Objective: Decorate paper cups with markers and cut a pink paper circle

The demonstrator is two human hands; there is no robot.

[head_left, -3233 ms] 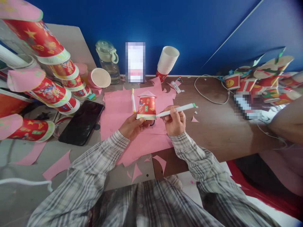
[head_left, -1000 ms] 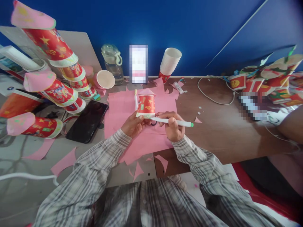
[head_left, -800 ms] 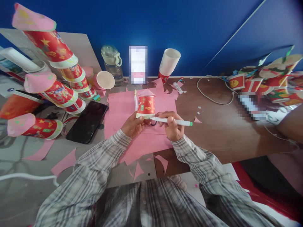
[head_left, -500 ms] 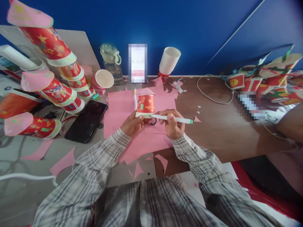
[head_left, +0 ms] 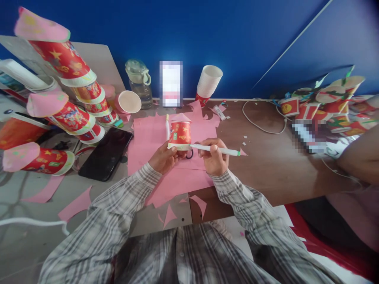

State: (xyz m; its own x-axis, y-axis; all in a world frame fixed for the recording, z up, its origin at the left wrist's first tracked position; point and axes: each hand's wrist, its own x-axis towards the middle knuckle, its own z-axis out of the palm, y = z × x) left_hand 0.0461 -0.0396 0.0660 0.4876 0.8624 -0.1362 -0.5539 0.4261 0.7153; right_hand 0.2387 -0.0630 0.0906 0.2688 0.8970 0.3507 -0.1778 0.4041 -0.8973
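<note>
soft light, slightly hazy; a blue glow on the far wall [head_left: 118, 27] surrounds the pixelated screen [head_left: 171, 83]. pale sheen lies on the brown tabletop [head_left: 263, 169] at right. wide-angle stretch skews the left cup towers [head_left: 63, 61]; the far right corner darkens.

Red cup [head_left: 181, 134], gold-patterned; white marker [head_left: 223, 150], green-ended; pink paper [head_left: 148, 136]; plaid sleeves [head_left: 118, 209]

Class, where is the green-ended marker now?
In the head view, the marker is right of centre, held in the right hand, its tip close to the lower edge of the red paper cup in the left hand.
</note>
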